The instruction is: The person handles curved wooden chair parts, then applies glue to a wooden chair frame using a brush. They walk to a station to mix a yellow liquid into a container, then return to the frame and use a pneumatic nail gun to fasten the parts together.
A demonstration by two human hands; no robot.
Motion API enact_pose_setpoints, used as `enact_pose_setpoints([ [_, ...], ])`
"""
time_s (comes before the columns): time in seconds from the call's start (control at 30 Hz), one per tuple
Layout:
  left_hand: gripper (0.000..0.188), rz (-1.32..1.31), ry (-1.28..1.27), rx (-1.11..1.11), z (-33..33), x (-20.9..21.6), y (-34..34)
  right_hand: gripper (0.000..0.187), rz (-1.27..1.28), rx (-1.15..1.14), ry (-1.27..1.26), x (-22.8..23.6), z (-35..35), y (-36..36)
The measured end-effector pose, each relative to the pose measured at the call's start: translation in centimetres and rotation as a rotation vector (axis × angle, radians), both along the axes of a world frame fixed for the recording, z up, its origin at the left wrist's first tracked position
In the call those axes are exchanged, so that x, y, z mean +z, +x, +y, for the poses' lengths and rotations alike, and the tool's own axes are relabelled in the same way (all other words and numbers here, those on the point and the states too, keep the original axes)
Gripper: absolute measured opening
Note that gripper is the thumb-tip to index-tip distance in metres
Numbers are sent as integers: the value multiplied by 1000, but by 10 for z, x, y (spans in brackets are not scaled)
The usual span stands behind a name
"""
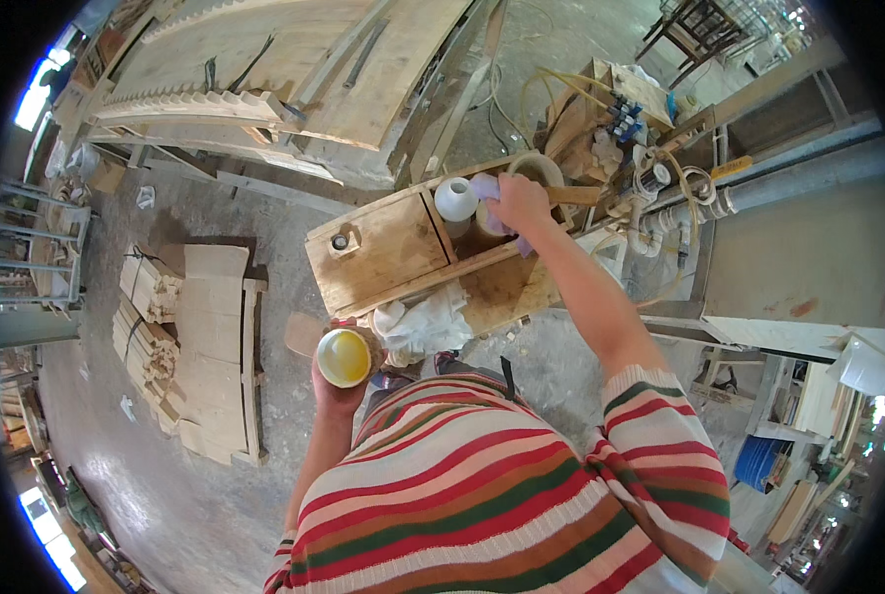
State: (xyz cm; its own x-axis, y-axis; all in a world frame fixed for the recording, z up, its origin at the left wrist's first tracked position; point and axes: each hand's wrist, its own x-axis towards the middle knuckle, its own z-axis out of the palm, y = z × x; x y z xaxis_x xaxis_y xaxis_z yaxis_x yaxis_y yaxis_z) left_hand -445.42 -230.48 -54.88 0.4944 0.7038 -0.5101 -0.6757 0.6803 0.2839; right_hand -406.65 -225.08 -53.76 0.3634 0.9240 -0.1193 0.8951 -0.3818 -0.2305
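Note:
My left hand is wrapped round a round white tub with yellow stuff inside, held low at the left of my body. My right hand reaches forward over an open wooden box and is closed on a pale purple cloth. Parts of that cloth stick out on both sides of the fist. Just left of it stands a white bottle in the box's open compartment. A round container sits behind the hand, and another vessel is partly hidden below it.
White crumpled cloth hangs at the box's near side. Stacked wood strips and a flat cardboard sheet lie at left. A large wooden workbench stands ahead. Hoses and pipe fittings crowd the right, beside a metal cabinet.

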Motion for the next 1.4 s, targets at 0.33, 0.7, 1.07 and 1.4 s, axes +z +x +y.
enact_pose_setpoints([
  [0.33, 33, 158, 31, -47, 2, 26, 0, 32, -129, 88, 12, 27, 4, -5],
  [0.7, 36, 149, -79, 9, -8, 3, -73, 58, 430, -346, -128, -70, -149, -54],
  [1.07, 35, 270, 516, -540, -47, -19, -25, 55, 1067, -524, 119, -130, -237, -119],
  [1.4, 34, -14, -52, -1261, -208, 8, 240, 36, 900, -1049, 183, -143, -564, -70],
])
